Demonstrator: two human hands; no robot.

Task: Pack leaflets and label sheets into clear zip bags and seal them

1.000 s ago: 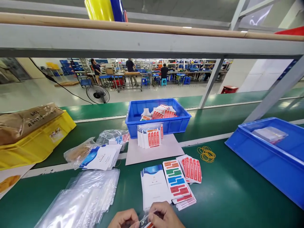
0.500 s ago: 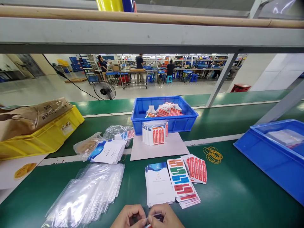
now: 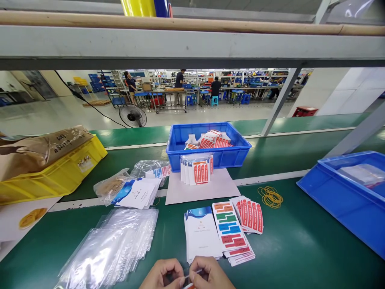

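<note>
At the bottom edge, my left hand and my right hand are close together, thumbs and fingers pinched. Between them is the edge of a clear plastic bag, with a bit of orange-red print below it; most of it is cut off by the frame. Just beyond my hands lies a stack of white booklets with blue tops. Against its right side are sticker sheets with coloured blocks, and behind those a fan of red sticker sheets. Flat clear bags lie overlapped to the left.
A blue bin of printed sheets stands behind filled bags on a white board. Yellow rubber bands lie to the right, near another blue bin. At left are a yellow bin and more booklets.
Both hands remain at the bottom edge, with my right fingers shifted slightly along the bag's edge. The stacks and bins have not moved.
</note>
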